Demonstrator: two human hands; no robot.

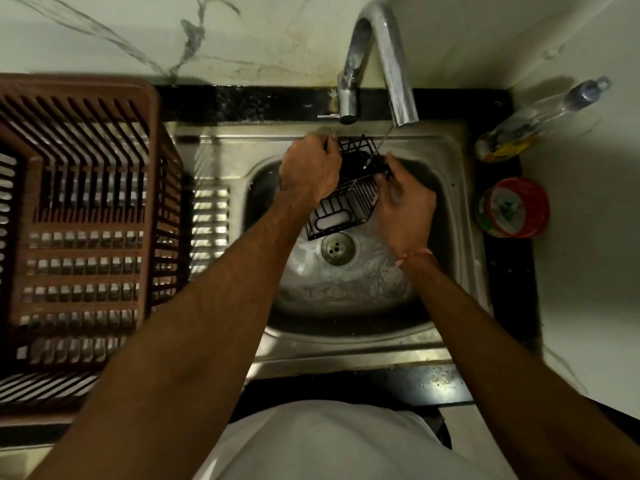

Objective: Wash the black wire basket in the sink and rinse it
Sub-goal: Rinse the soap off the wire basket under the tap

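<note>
Left hand (pixel 309 168) and right hand (pixel 405 202) are gripping the black wire basket (pixel 341 206) | steel sink (pixel 446 157) is sitting in a black counter (pixel 242 102) | tap (pixel 381 64) is running | white wall (pixel 104 29) is standing behind.

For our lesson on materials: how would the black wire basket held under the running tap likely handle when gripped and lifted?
The black wire basket is probably stiff: its thin bars keep a boxy shape between the left hand and right hand. It is likely light, being mostly open gaps. Water from the tap probably makes it slippery.
</note>
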